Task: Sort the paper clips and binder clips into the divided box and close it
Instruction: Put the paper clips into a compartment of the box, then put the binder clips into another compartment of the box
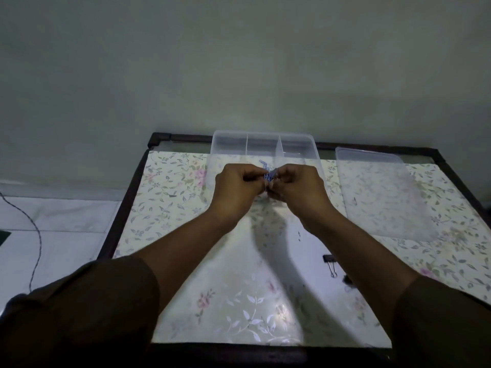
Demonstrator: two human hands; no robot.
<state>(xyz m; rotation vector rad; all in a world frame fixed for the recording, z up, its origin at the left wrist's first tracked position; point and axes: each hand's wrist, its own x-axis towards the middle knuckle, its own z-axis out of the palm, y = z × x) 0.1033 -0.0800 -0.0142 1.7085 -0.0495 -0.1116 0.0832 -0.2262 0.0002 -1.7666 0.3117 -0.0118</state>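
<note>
Both hands, left and right, are pinched on a bunch of blue paper clips above the open box near the table's far edge, probably for sorting; binder clips lie near the right edge.

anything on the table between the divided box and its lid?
Head view: nothing. Only bare floral table cover shows between the divided box and the lid, which lies flat to the box's right.
</note>
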